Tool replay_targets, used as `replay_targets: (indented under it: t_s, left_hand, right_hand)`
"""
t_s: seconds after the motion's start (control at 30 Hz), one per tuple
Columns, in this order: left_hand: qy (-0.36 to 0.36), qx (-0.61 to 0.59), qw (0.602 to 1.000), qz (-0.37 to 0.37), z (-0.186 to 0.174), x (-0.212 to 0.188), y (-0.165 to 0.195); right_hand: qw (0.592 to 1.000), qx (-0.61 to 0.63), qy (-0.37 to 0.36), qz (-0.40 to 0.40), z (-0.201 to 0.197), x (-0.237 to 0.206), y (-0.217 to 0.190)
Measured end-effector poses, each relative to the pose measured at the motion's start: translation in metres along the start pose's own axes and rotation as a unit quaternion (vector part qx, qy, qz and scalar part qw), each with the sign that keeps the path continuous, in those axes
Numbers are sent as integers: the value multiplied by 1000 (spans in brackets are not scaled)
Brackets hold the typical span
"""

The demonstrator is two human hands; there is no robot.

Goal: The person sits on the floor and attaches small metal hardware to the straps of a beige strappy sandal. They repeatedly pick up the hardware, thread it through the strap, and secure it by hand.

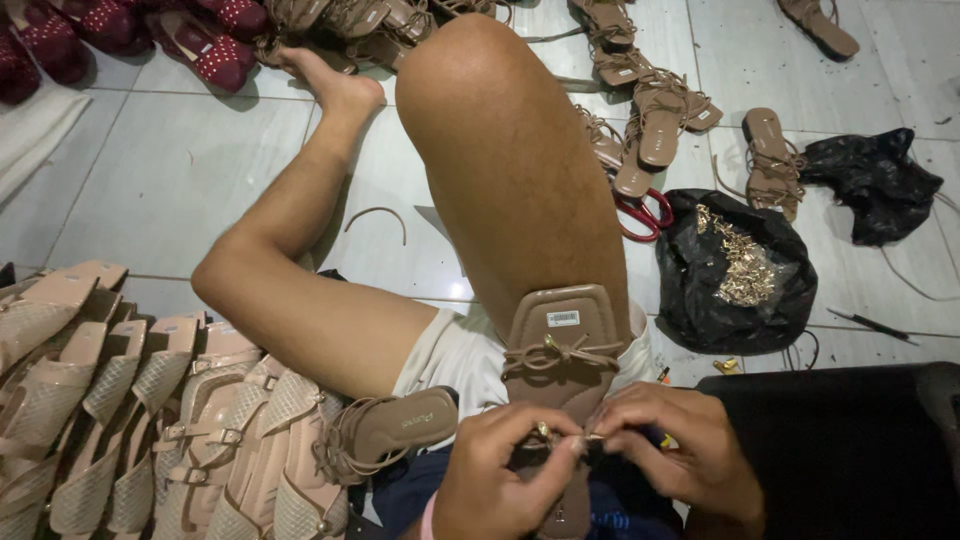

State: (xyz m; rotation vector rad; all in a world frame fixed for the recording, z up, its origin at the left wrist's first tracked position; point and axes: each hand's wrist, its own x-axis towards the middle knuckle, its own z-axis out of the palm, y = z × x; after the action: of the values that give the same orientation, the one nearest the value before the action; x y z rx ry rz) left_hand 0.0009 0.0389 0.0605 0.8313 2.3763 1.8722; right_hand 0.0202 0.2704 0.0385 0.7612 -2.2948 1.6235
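Both hands (590,455) pinch sandal (558,370), toe pointing away.

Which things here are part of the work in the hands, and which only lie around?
In use: tan sandal, small gold piece, left hand, right hand.
Lying around: red scissors, black bag of gold pieces, beige sandals, dark red shoes.

Small white rectangular sticker label (563,318) on the tan sandal's insole (562,340), lower centre of frame; no other packages, signs or screens.
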Motion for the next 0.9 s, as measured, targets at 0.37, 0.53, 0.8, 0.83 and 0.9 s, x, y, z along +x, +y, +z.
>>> replay_targets:
  t_s: [0.37, 0.53, 0.8, 0.83, 0.9]
  left_hand:
    - [-32, -60, 997, -38, -9, 6, 6]
    - [-31, -72, 995, -60, -8, 5, 6]
    - [-49, -91, 993, -59, -12, 2, 4]
    - [-57, -106, 990, -73, -14, 1, 4]
    - [-65, -119, 988, -71, -22, 2, 4]
  right_hand:
    - [998, 17, 52, 31, 11, -8, 11]
    - [996, 23, 83, 38, 15, -8, 10]
    - [997, 44, 64, 9, 12, -9, 16]
    - [997, 40, 65, 17, 12, -9, 17]
    - [997, 31, 68, 33, 12, -10, 18]
